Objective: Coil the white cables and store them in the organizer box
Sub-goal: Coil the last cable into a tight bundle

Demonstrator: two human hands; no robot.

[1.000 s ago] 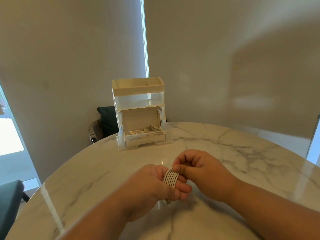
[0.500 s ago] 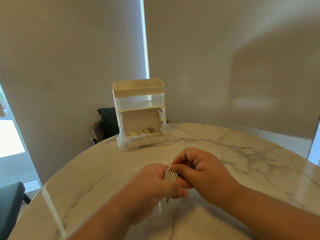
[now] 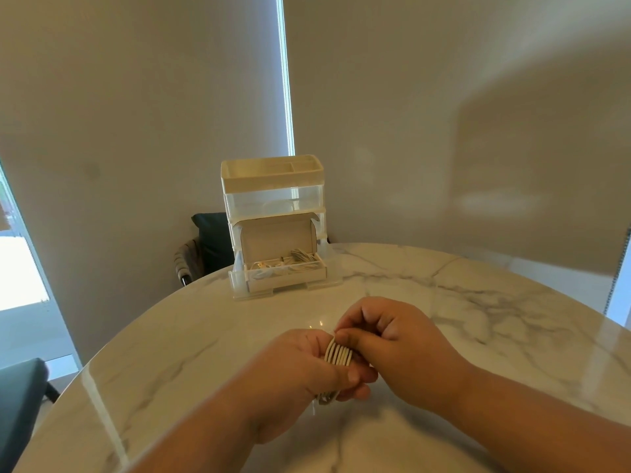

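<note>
A white cable (image 3: 338,354) is wound in several loops around the fingers of my left hand (image 3: 307,373), whose thumb presses on the coil. One cable end pokes out below that hand. My right hand (image 3: 392,343) sits just right of the coil, its thumb and curled fingers pinching the loops at the top. At the far side of the table stands the white organizer box (image 3: 273,213), with a small cardboard box (image 3: 283,268) open in its lowest tier. Other white cables (image 3: 290,264) lie coiled inside that cardboard box.
The round marble table (image 3: 478,319) spreads under both hands, its edge curving at left and far right. A dark chair (image 3: 208,247) stands behind the organizer. Another dark seat (image 3: 17,397) is at the lower left. Walls and a bright window strip close the back.
Both hands have stayed in nearly the same spot. My right thumb and fingers have shifted slightly over the top of the coil, and the loops look tighter together.
</note>
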